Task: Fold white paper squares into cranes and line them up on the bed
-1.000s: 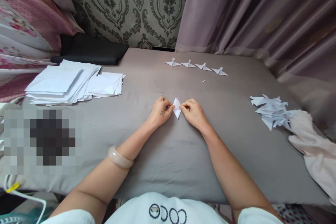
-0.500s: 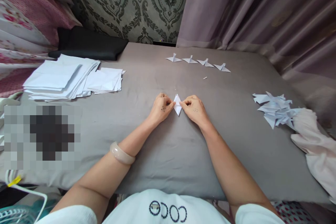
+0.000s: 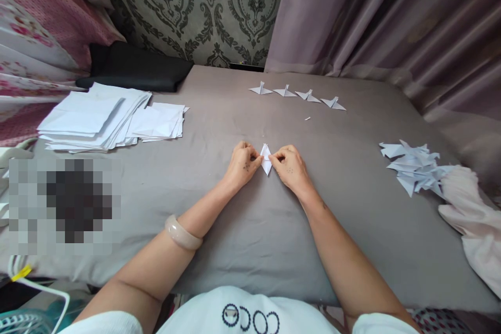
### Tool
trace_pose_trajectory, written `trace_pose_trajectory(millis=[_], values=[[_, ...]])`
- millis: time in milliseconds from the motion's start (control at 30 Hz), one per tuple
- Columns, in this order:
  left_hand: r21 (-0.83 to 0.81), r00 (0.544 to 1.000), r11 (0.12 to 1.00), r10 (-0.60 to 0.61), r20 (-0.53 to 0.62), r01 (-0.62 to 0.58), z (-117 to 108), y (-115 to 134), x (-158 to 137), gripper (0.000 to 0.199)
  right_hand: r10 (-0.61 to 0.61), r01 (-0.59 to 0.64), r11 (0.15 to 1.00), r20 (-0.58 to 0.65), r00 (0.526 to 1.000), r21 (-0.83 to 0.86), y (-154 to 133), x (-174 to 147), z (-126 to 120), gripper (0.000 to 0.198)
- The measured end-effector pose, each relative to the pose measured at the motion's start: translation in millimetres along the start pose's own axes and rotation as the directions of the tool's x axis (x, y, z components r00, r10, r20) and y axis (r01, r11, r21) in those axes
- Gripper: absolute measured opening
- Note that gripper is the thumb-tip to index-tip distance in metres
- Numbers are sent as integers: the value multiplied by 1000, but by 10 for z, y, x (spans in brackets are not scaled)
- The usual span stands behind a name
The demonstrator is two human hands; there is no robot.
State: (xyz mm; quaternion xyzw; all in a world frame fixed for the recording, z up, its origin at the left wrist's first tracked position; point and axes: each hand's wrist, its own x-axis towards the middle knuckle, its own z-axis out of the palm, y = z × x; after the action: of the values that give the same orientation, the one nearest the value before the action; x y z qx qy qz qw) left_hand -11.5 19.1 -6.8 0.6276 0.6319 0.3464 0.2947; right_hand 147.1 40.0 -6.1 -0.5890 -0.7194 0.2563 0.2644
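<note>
A small white piece of folded paper [image 3: 266, 166], diamond-shaped with one point toward me, is held at the middle of the grey-covered surface. My left hand [image 3: 245, 163] pinches its left edge between thumb and fingers. From the other side, my right hand [image 3: 290, 165] grips the right edge the same way. Farther back, several folded paper cranes [image 3: 284, 91] stand in a slanting row. A heap of folded white paper pieces [image 3: 417, 164] lies to the right of my right hand.
Stacks of white paper sheets [image 3: 82, 115] and smaller paper squares [image 3: 158, 121] lie on the left. A black folded cloth [image 3: 136, 67] is behind them. Pale crumpled fabric [image 3: 465, 209] rests at the right edge. A paper scrap [image 3: 307, 118] sits near the cranes.
The whole view has shifted slightly. Both hands keep their pinch on the folded paper, which looks a little narrower now.
</note>
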Motion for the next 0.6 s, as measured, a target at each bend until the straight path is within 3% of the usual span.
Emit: trace_pose_trajectory(millis=[133,267,367,433,600], values=[[42,999,998,53,-13,-52,19,-72,-11,8,-4,4,1000,0,1000,-22,-23,-18,-25,15],[132,979,971,205,-17,-201,26,-91,-30,3,-12,12,999,-13,1000,-35,-13,-30,-22,12],[259,949,913,307,74,-316,9,-34,-47,15,-87,87,996,-29,996,-19,-1,-57,-5,5],[353,931,862,330,155,-365,-15,17,-61,23,-155,154,987,-12,988,-39,-12,-96,-3,12],[507,892,735,337,301,-449,-93,85,-129,31,-276,294,907,101,956,-302,-123,-261,-49,30]])
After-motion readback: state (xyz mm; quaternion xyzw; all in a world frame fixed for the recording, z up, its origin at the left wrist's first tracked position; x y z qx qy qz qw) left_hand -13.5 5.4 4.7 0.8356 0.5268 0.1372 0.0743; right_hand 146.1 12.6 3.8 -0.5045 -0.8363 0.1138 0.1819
